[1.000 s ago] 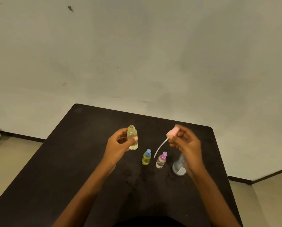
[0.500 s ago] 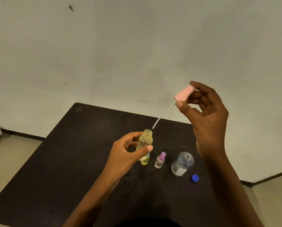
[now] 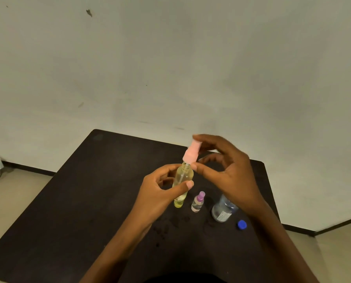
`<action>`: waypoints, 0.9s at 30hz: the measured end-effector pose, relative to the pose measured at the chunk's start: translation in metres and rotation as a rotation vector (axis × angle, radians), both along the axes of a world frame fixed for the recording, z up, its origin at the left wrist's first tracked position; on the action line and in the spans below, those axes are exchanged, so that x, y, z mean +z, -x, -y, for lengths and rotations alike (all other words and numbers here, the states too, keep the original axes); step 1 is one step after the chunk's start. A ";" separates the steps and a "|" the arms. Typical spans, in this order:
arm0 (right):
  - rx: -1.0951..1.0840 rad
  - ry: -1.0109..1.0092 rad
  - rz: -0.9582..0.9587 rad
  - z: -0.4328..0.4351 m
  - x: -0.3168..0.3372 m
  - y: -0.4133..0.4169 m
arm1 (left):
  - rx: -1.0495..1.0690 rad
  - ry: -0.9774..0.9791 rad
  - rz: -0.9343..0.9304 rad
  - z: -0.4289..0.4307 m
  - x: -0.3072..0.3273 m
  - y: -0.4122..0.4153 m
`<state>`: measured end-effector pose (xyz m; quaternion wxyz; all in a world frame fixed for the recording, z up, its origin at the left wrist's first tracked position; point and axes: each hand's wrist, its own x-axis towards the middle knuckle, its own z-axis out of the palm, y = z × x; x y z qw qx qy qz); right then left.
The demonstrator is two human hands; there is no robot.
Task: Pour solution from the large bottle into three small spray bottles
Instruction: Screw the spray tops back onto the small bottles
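- Nearest, the blue cap (image 3: 242,224) lies loose on the dark table (image 3: 88,201), just beside the large bottle (image 3: 221,213). That bottle stands upright and uncapped. The right forearm passes above it, so that arm is best held high to avoid knocking it.
- A little farther, the purple-capped spray bottle (image 3: 198,202) stands closed. A yellow spray bottle (image 3: 178,204) stands beside it, mostly hidden.
- The left hand (image 3: 160,193) grips the held spray bottle (image 3: 183,175) clear of the table, thumb across its front and fingers curled behind. The bottle is nearly upright and looks partly filled with yellowish liquid. A steady, light grip should do, since squeezing could push liquid out.
- Farthest, the right hand (image 3: 231,176) pinches the pink spray head (image 3: 191,153) between thumb and forefinger, with the other fingers spread. Its collar sits just above the neck, and the dip tube seems to be inside. It should go straight down, seat squarely on the threads, then turn gently so it does not cross-thread.
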<state>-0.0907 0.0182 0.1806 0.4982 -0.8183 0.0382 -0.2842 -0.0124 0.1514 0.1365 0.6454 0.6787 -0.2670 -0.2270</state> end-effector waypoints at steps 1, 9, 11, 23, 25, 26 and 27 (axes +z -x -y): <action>0.025 0.000 -0.011 -0.001 -0.002 0.000 | 0.003 0.000 -0.002 0.001 0.000 0.000; 0.023 -0.020 0.003 -0.001 -0.011 0.001 | -0.008 -0.013 -0.014 0.001 -0.001 0.001; 0.017 -0.022 -0.002 -0.002 -0.013 0.002 | -0.006 -0.019 -0.023 0.001 -0.002 0.000; 0.034 -0.276 0.050 -0.004 -0.016 0.006 | -0.021 -0.024 -0.029 0.001 -0.003 0.002; 0.044 -0.342 0.041 -0.003 -0.015 0.006 | -0.024 -0.022 -0.031 0.002 -0.003 0.003; 0.056 -0.364 0.030 -0.002 -0.014 0.007 | -0.027 -0.022 -0.028 0.002 -0.004 0.003; 0.069 -0.376 0.017 -0.001 -0.014 0.007 | -0.031 -0.024 -0.024 0.002 -0.004 0.003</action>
